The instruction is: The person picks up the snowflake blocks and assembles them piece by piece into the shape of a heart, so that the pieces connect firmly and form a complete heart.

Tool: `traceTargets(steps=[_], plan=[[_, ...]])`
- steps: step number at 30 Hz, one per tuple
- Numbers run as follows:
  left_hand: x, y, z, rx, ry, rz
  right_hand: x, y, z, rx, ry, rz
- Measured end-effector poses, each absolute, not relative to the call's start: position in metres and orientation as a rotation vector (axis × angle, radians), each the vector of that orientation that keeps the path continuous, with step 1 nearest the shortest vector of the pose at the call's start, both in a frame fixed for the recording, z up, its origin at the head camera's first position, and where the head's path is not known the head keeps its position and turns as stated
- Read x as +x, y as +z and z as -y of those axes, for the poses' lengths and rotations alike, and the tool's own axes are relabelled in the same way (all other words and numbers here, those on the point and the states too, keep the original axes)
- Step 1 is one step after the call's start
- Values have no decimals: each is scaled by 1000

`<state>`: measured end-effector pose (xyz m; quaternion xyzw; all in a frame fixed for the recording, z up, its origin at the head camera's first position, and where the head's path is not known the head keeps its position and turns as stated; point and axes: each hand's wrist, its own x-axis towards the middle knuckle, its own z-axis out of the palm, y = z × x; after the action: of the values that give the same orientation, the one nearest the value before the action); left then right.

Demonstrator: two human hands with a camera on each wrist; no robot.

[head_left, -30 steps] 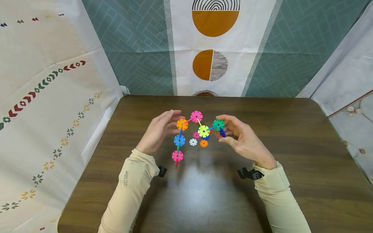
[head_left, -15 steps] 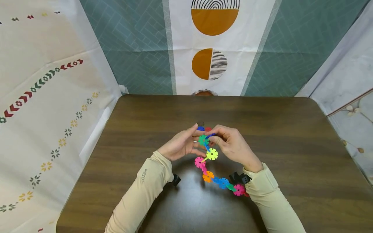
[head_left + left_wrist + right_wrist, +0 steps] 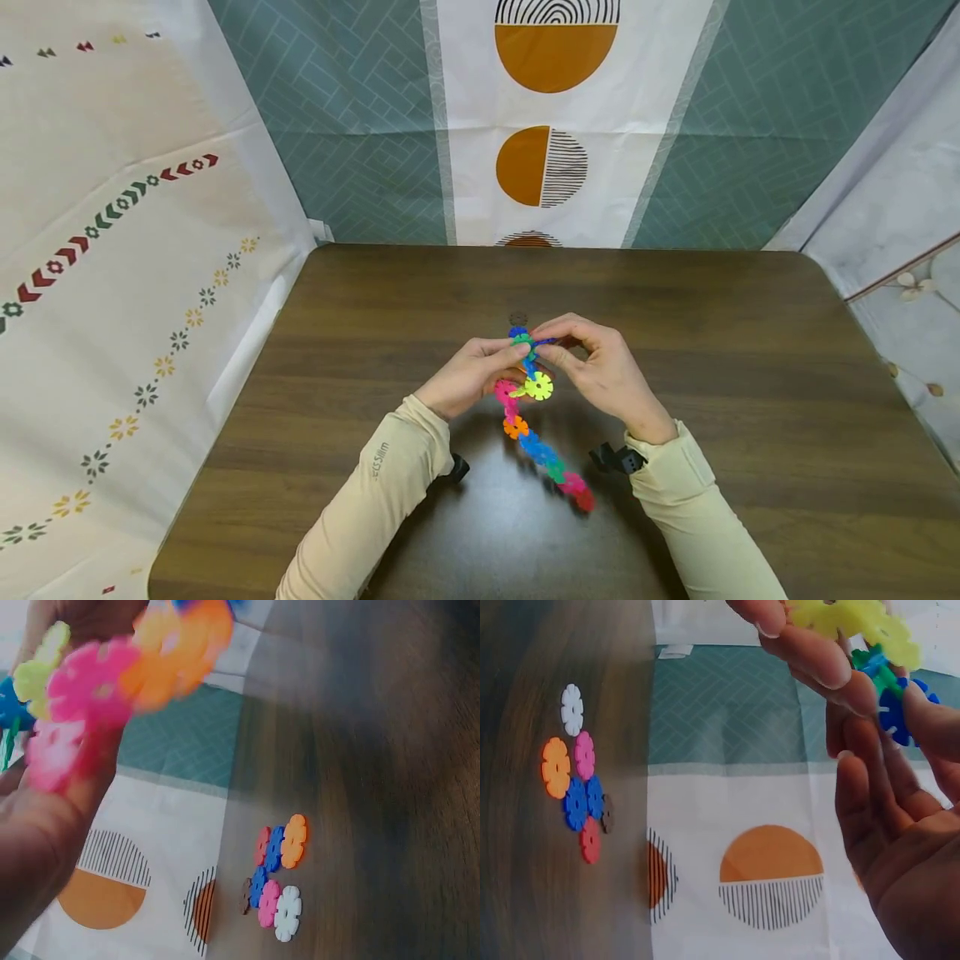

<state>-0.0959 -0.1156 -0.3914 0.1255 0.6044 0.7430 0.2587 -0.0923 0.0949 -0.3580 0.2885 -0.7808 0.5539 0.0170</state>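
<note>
A chain of interlocking flower-shaped plastic discs hangs between the hands, over the table [image 3: 390, 308]. My left hand [image 3: 477, 373] pinches the green disc [image 3: 521, 339] near the chain's upper end. My right hand [image 3: 603, 371] pinches a dark blue disc [image 3: 895, 716] edge-on at the green one, seen close up in the right wrist view. Below them come a light blue disc, a yellow disc [image 3: 539, 387], pink discs [image 3: 94, 682] and an orange disc [image 3: 515, 427]. The tail slants down to the right through blue [image 3: 534, 447] and green to a red disc [image 3: 584, 500].
Several loose discs lie flat on the table behind the hands, mostly hidden in the head view. Among them are a white disc [image 3: 572, 710], an orange disc [image 3: 556, 768], a pink disc [image 3: 584, 755], a red disc [image 3: 590, 840] and a brown disc [image 3: 517, 318]. Patterned cloths hang behind the table.
The hands have come together, and the chain has swung from the left to hang down toward the right. My left hand, earlier spread, has closed its thumb and fingers on the green disc.
</note>
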Motion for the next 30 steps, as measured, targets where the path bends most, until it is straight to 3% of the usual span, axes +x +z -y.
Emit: traceTargets(steps=[13, 20, 30], plan=[[-96, -381, 137, 79, 2258, -1667, -124, -401, -106, 702, 1570, 2747], [-94, -374, 141, 65, 2327, -1587, -138, -442, -85, 769, 1278, 3035], [-92, -366, 139, 122, 2270, -1657, -141, -455, -61, 565, 838, 3186]])
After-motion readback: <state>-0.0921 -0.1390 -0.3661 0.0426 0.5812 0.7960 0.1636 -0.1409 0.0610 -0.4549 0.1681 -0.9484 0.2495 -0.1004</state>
